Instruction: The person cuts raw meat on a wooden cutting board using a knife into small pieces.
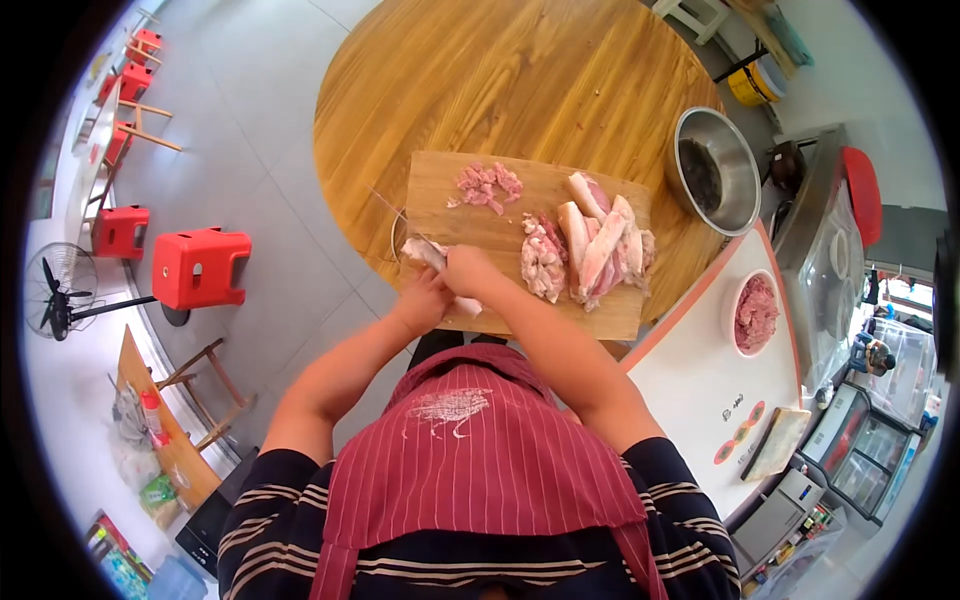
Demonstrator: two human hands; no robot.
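Observation:
My right hand (pixel 472 273) is closed around a knife, whose thin blade (pixel 432 244) points toward the upper left, seen nearly edge-on. Right beside it, my left hand (pixel 424 300) is closed on a pale piece of pork (pixel 466 306) at the near left of the wooden cutting board (pixel 450 170). My fingers hide much of that piece and the knife's handle. Small cut bits of pink meat (pixel 488 187) lie at the board's far left. Thick strips of skin-on pork (pixel 603 250) are heaped on its right side, next to a lumpy piece of meat (pixel 543 258).
The board rests on a round wooden table (pixel 480 80). A metal bowl (pixel 742 165) stands at its right. On a white table (pixel 690 385) is a white bowl (pixel 729 312) of minced meat. Red stools (pixel 200 268) and a fan (pixel 65 295) stand at left.

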